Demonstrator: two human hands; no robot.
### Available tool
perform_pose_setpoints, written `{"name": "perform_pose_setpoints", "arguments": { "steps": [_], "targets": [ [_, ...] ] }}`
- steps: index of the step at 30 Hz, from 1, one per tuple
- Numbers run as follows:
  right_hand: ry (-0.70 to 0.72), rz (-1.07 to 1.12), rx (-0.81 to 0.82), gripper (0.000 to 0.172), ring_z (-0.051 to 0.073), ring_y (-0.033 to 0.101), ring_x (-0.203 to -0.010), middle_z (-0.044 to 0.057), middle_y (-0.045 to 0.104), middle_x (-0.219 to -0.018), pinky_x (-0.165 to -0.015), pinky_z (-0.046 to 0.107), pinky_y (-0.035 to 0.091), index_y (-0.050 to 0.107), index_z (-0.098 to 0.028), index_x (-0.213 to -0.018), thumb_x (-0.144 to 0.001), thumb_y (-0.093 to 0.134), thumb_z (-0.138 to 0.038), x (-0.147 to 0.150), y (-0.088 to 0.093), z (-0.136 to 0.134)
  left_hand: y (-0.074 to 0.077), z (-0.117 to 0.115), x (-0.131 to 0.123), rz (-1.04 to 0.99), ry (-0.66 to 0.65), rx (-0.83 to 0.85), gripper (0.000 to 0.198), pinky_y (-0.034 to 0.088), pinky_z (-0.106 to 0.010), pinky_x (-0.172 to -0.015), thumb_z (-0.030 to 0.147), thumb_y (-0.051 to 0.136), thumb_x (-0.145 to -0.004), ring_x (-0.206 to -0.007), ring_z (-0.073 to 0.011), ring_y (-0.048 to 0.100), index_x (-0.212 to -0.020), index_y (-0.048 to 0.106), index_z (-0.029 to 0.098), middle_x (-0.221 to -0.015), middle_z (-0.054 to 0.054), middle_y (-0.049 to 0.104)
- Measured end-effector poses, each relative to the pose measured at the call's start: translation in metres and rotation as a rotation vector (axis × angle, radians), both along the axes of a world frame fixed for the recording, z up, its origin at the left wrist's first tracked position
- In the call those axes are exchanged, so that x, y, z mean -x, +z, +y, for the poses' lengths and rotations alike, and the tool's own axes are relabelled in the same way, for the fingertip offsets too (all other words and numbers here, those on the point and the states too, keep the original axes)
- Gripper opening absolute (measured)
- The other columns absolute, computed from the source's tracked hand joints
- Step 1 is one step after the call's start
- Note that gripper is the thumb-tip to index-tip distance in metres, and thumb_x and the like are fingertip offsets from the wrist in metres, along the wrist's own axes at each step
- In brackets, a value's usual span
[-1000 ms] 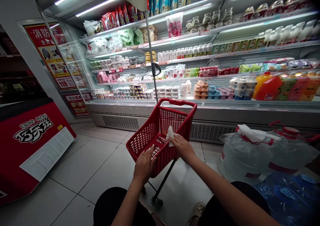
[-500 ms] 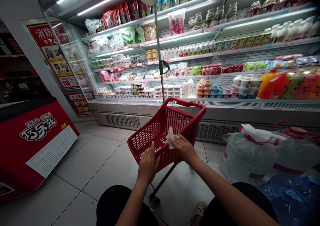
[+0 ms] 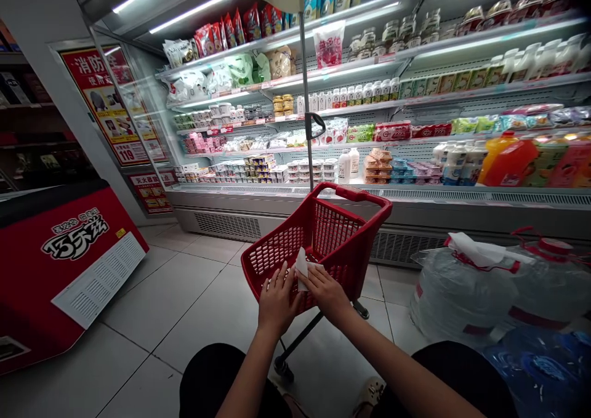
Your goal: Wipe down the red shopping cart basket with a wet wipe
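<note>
A small red plastic shopping cart stands right in front of me, its basket tilted in the view and its handle on the far side. My right hand presses a white tissue against the basket's near rim, the fingers closed over it. Close beside it, my left hand rests on the same rim with its fingers stretched out. The fingertips of both hands nearly meet at the tissue. Whether the left fingers touch the tissue is hard to tell.
A refrigerated display case with dairy and drinks runs behind the cart. To the left is a red chest freezer. Wrapped water bottles and a blue water jug stand at right. A pole rises behind the cart.
My right hand has slid left along the rim with the tissue, up to my left hand. The view has shifted slightly, so the cart appears a little farther right.
</note>
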State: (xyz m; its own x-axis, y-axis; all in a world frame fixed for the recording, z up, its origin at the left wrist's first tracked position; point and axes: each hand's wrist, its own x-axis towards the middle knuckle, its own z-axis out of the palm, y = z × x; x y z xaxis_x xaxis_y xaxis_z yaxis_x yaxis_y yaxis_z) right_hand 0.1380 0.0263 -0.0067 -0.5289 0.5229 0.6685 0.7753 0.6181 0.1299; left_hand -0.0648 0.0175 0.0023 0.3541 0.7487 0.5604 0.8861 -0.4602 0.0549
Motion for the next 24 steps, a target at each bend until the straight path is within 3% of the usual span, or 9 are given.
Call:
{"name": "perform_pose_setpoints", "arguments": {
  "steps": [3, 7, 9, 11, 14, 18, 21, 24],
  "targets": [
    [0.004, -0.043, 0.002, 0.068, 0.022, 0.054, -0.139, 0.009, 0.065, -0.144, -0.125, 0.044, 0.035, 0.039, -0.018, -0.16, -0.094, 0.048, -0.006, -0.035, 0.011, 0.009, 0.004, 0.001, 0.012, 0.016, -0.025, 0.017, 0.064, 0.045, -0.054, -0.115, 0.05, 0.046, -0.105, -0.145, -0.031, 0.049, -0.164, 0.027, 0.036, -0.165, -0.004, 0.041],
    [-0.169, -0.021, 0.005, 0.066, 0.022, 0.058, -0.134, 0.008, 0.069, -0.137, -0.125, 0.047, 0.034, 0.048, -0.023, -0.155, -0.093, 0.044, -0.001, -0.094, 0.032, 0.027, 0.012, 0.003, 0.023, 0.034, -0.05, 0.027, 0.06, 0.042, -0.053, -0.118, 0.049, 0.042, -0.107, -0.146, -0.0283, 0.049, -0.164, 0.025, 0.04, -0.165, 0.0, 0.042],
    [-0.237, 0.008, 0.002, 0.063, 0.023, 0.059, -0.133, 0.008, 0.069, -0.136, -0.124, 0.047, 0.035, 0.054, -0.023, -0.15, -0.093, 0.043, -0.001, -0.107, 0.037, 0.032, 0.015, 0.003, 0.024, 0.039, -0.041, 0.021, 0.06, 0.042, -0.054, -0.118, 0.049, 0.041, -0.107, -0.146, -0.0286, 0.049, -0.164, 0.023, 0.043, -0.165, 0.001, 0.041],
    [-0.28, 0.045, -0.001, 0.057, 0.025, 0.058, -0.134, 0.011, 0.069, -0.136, -0.123, 0.047, 0.037, 0.059, -0.019, -0.145, -0.093, 0.045, -0.002, -0.102, 0.037, 0.031, 0.017, 0.003, 0.021, 0.042, -0.007, -0.002, 0.06, 0.041, -0.058, -0.118, 0.05, 0.041, -0.107, -0.146, -0.0303, 0.048, -0.164, 0.022, 0.046, -0.165, 0.002, 0.041],
    [-0.273, 0.078, 0.001, 0.052, 0.028, 0.056, -0.136, 0.015, 0.067, -0.139, -0.119, 0.046, 0.042, 0.061, -0.015, -0.143, -0.094, 0.049, -0.004, -0.071, 0.026, 0.022, 0.017, 0.002, 0.004, 0.059, 0.046, -0.07, 0.062, 0.032, -0.062, -0.122, 0.051, 0.044, -0.106, -0.15, -0.0325, 0.043, -0.164, 0.021, 0.046, -0.166, 0.002, 0.039],
    [-0.2, 0.072, -0.006, 0.054, 0.026, 0.054, -0.139, 0.013, 0.065, -0.143, -0.12, 0.043, 0.041, 0.056, -0.014, -0.148, -0.095, 0.051, -0.006, -0.034, 0.013, 0.004, 0.013, -0.004, -0.028, 0.125, -0.042, -0.101, 0.067, 0.024, -0.05, -0.128, 0.046, 0.043, -0.107, -0.155, -0.0251, 0.035, -0.167, 0.016, 0.035, -0.168, 0.002, 0.035],
    [-0.14, 0.012, -0.002, 0.056, 0.023, 0.054, -0.138, 0.01, 0.066, -0.142, -0.125, 0.042, 0.034, 0.052, -0.016, -0.152, -0.096, 0.049, -0.007, -0.037, 0.017, -0.002, 0.008, -0.009, -0.038, 0.137, -0.064, -0.102, 0.069, 0.021, -0.046, -0.13, 0.048, 0.039, -0.108, -0.155, -0.0217, 0.034, -0.168, 0.01, 0.03, -0.167, 0.001, 0.037],
    [-0.138, -0.056, 0.005, 0.06, 0.021, 0.058, -0.134, 0.008, 0.069, -0.137, -0.127, 0.042, 0.03, 0.05, -0.018, -0.153, -0.096, 0.047, -0.004, -0.067, 0.029, -0.001, 0.008, -0.011, -0.032, 0.169, -0.089, -0.105, 0.066, 0.019, -0.045, -0.13, 0.046, 0.038, -0.109, -0.155, -0.0203, 0.035, -0.168, 0.01, 0.032, -0.168, 0.003, 0.036]
  ]
}}
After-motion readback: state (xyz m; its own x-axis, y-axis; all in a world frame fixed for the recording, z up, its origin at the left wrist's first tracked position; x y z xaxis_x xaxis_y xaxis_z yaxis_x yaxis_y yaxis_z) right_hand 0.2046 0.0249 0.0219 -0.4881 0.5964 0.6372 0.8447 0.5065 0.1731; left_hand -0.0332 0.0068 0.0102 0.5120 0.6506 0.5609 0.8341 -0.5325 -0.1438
